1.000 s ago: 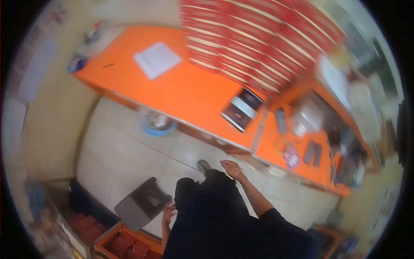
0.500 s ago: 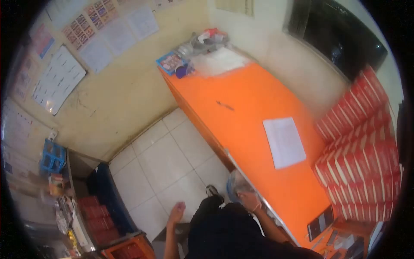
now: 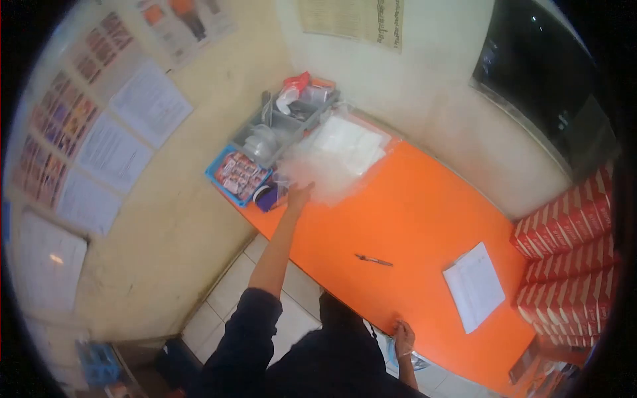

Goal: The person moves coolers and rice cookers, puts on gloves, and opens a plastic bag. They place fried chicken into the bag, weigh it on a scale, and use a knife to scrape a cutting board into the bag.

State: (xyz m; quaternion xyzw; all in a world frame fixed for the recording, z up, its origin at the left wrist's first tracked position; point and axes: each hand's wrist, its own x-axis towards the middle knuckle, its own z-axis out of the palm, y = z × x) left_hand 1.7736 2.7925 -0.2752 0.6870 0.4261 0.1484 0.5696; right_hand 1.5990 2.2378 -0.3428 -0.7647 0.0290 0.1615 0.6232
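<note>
My left hand (image 3: pixel 300 196) reaches over the far left part of the orange table (image 3: pixel 411 232), at the near edge of a pile of clear plastic bags (image 3: pixel 322 174). A purple roll (image 3: pixel 267 198) lies just left of it. Its fingers are blurred, so whether it grips a bag is unclear. My right hand (image 3: pixel 403 338) is at the table's near edge, fingers partly curled; what it holds, if anything, is too small to make out. A pen (image 3: pixel 373 260) and white papers (image 3: pixel 474 286) lie on the table.
A blue basket of sachets (image 3: pixel 237 176) and a grey divided tray (image 3: pixel 282 129) stand at the far left corner. Stacked red boxes (image 3: pixel 564 265) fill the right end. Below them is a phone (image 3: pixel 524 361). Papers (image 3: pixel 151 103) hang on the left wall.
My left hand has moved from above the floor to the bags at the far end of the table. My right hand has come up from beside a bag below the table to its edge. The view has shifted.
</note>
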